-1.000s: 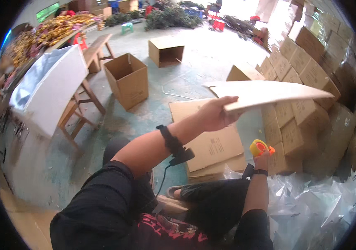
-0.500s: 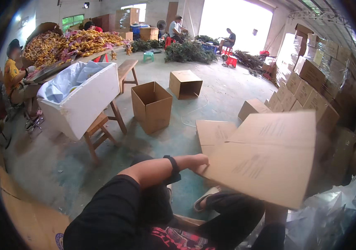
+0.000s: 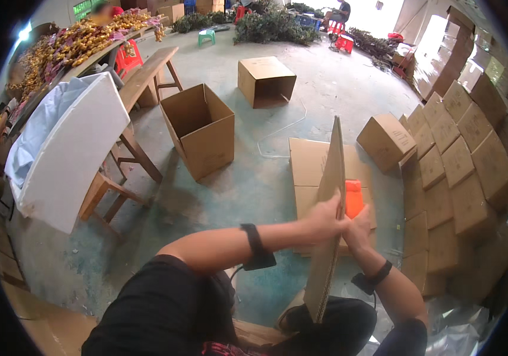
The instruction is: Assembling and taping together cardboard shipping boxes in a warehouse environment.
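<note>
Flat carton (image 3: 327, 255) is raised in front of the wearer, between the hands, with the stack of flattened cartons (image 3: 308, 161) on the floor beyond it.

Left hand (image 3: 324, 223): gripping the carton's near edge, thumb up, some fingers hidden. Right hand (image 3: 358, 230): wrapped around the orange tape dispenser (image 3: 353, 199), close against the board's right side; contact between dispenser and board cannot be confirmed.

Risks (judgement): only the left hand clearly carries the weight, so a loose pinch could let the carton swivel or slip. Uneven pressure from the right could flex the panels or skew a seam. The dispenser's cutter, if exposed, could nick fingers, as both hands sit very near each other.

Orientation: carton stands edge-on, faces turned left and right. Long axis runs from beside the trouser leg (image 3: 349, 317) up the view and away, upper end leaning slightly right.
</note>
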`<state>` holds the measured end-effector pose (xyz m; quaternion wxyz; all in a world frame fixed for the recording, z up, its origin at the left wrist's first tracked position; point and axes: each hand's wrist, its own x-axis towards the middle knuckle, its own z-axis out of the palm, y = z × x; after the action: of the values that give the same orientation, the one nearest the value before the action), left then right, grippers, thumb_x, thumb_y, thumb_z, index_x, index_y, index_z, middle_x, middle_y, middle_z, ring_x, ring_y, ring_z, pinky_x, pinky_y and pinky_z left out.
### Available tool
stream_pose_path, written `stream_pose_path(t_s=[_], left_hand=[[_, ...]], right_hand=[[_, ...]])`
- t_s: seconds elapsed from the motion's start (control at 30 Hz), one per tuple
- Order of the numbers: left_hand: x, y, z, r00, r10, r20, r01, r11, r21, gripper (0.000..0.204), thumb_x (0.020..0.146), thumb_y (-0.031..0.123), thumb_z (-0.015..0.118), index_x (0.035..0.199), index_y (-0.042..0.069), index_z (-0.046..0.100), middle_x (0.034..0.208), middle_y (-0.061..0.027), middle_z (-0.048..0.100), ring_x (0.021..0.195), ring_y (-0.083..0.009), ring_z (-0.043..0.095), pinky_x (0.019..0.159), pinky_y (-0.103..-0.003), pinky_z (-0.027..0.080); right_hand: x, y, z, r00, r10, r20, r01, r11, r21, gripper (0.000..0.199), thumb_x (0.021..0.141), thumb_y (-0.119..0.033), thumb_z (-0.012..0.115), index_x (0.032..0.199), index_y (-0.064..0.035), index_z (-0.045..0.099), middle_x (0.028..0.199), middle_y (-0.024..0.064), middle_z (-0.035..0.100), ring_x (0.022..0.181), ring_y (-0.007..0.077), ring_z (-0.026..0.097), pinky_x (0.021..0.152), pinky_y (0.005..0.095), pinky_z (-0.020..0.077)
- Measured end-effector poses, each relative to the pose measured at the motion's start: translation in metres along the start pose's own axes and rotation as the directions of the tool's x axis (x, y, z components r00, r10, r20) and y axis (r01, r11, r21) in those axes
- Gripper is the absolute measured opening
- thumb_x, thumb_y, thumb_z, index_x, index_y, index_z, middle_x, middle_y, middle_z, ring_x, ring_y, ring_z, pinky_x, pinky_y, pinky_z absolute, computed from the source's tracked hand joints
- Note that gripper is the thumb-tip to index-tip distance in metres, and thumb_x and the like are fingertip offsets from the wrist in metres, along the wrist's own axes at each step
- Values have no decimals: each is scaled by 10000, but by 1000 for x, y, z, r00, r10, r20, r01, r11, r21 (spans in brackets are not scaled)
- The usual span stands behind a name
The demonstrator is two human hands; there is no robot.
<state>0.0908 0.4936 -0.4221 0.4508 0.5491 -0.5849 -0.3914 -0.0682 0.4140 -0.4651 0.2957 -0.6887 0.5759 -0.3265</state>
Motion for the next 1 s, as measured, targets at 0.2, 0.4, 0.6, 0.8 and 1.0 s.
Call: stream_pose_path(t_s=[0.2, 0.4, 0.6, 0.8, 1.0], left_hand=[[36, 30, -93, 984, 2, 181, -31, 987, 157, 807, 812, 175, 613, 1546, 94, 288, 1108, -230, 680, 982, -322, 674, 873, -381, 521], [42, -39, -115, 851, -23, 524, 25, 1000, 3, 708, 899, 192, 645, 1539, 95, 358, 1086, -84, 681, 929, -149, 604, 846, -308, 489], [57, -9, -115, 841, -190, 506, 94, 973, 209, 632, 957, 381, 654, 1482, 89, 460, 1074, -46, 671, 942, -119, 564, 855, -293, 472], [53, -33, -106, 858, 4, 514, -82, 988, 129, 564, 1024, 405, 542, 1475, 75, 464, 1172, -119, 671, 1035, -167, 574, 938, -319, 451], [25, -11, -92, 760, -25, 650, -113, 979, 170, 612, 1025, 395, 543, 1512, 57, 392, 1331, -199, 612, 1181, -220, 574, 1025, -335, 421]], right_hand=[[49, -46, -32, 981, -22, 193, -66, 897, 437, 404, 800, -49, 668, 1168, 6, 510, 1038, 73, 609, 921, 177, 618, 832, 313, 510], [33, -12, -39, 982, -188, -33, 117, 455, 883, 473, 799, -48, 676, 1242, 18, 524, 1078, 57, 592, 992, 127, 575, 890, 285, 473], [17, -40, -97, 834, -524, -172, 549, 766, 334, 477, 798, -138, 733, 1212, -20, 529, 1072, 38, 585, 1008, 135, 556, 905, 290, 452], [-44, -142, -222, 858, -508, 71, 500, 860, 103, 481, 665, -182, 773, 1080, -22, 591, 962, 83, 633, 906, 166, 614, 813, 290, 475], [-51, -168, -226, 527, -538, 658, 559, 803, 208, 529, 590, -190, 803, 1050, -14, 611, 1089, 179, 618, 972, 313, 642, 845, 365, 504]])
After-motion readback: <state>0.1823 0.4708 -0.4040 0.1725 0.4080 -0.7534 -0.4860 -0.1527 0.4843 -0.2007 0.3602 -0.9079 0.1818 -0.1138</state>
